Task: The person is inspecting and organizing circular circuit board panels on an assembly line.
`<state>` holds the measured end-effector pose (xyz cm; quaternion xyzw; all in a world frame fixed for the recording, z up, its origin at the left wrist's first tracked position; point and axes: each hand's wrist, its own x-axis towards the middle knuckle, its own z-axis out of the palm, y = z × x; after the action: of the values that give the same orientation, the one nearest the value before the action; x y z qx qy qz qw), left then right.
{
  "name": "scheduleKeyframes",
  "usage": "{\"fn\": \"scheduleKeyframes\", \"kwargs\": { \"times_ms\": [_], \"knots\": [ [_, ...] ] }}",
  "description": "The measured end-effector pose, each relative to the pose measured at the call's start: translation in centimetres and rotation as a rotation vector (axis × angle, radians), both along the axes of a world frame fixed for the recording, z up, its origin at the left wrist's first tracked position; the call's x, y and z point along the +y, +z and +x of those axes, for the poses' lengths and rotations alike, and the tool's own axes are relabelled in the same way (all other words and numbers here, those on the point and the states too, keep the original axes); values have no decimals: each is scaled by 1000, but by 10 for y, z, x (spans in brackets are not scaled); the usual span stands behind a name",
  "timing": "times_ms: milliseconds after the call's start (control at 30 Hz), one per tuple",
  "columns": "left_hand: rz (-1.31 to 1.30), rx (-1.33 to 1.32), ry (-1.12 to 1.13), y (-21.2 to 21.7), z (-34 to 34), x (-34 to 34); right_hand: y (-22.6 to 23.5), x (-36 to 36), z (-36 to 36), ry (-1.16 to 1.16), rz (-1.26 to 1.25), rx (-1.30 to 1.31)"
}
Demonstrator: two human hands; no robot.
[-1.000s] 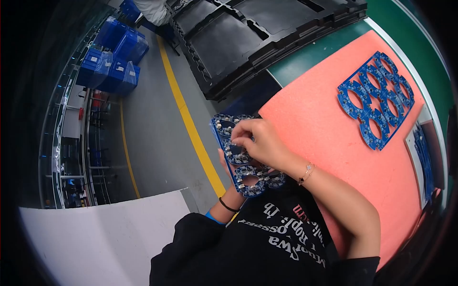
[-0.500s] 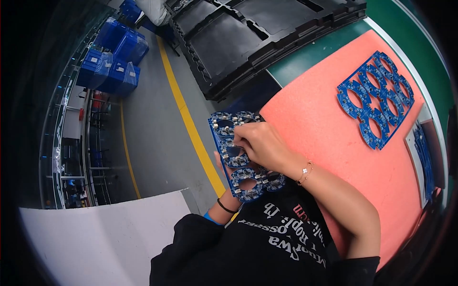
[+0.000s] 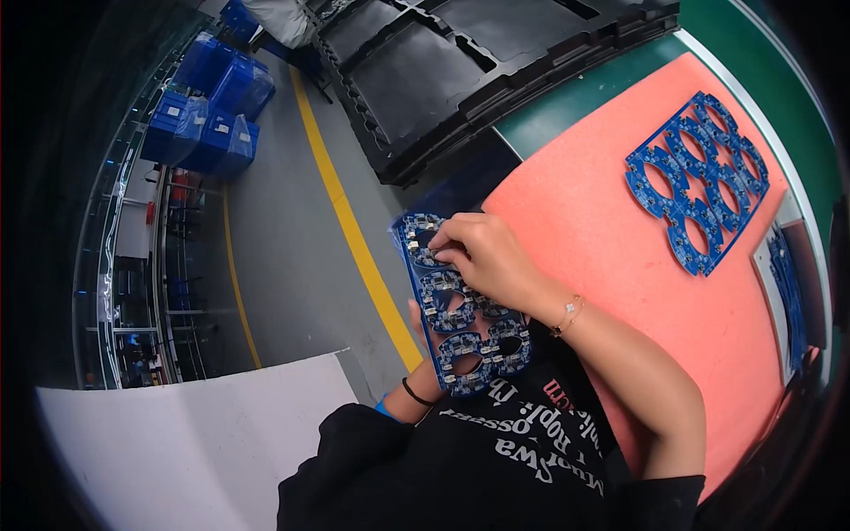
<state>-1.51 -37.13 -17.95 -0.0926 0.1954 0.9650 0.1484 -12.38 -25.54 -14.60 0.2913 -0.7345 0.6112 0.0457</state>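
A blue circuit board panel (image 3: 452,334) with large round cut-outs and small pale connectors is held tilted in front of my body. My left hand (image 3: 427,368) supports it from beneath, its thumb along the left edge; most of that hand is hidden by the panel. Above the upper part of the panel is my right hand (image 3: 491,258), fingers bent and pinched together at the topmost ring. Whatever lies between those fingertips is too small or covered to make out. A second blue circuit board panel (image 3: 676,220) lies flat on the pink foam mat (image 3: 584,212) to the right.
Black plastic trays (image 3: 403,84) stand at the far side of the green table (image 3: 567,102). More blue boards (image 3: 784,296) stand in a white holder at the right edge. Blue bins (image 3: 204,133) are across the grey floor, and a white surface (image 3: 195,442) is at lower left.
The held panel has shifted slightly down and right and turned a little. My right hand's fingertips have gone from the middle ring to the topmost ring.
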Motion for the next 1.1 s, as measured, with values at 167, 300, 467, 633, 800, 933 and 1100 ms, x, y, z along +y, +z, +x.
{"fn": "scheduleKeyframes", "kwargs": {
  "times_ms": [167,300,467,633,800,933,1100],
  "knots": [
    [137,-2,-18,34,-7,26,6,5,-4,7,55,-68],
    [203,181,-106,19,-5,20,6,4,-1,10,140,-138],
    [128,52,-159,10,-1,12,12,3,-6,-34,-92,-337],
    [71,55,-229,1,6,16,9,3,-6,24,-13,-65],
    [65,79,-282,2,7,15,8,2,-7,-11,-7,-136],
    [122,35,-229,7,4,18,4,2,-10,-175,-65,-137],
    [122,111,-223,8,1,18,-2,4,-10,-120,89,-56]
  ]
}}
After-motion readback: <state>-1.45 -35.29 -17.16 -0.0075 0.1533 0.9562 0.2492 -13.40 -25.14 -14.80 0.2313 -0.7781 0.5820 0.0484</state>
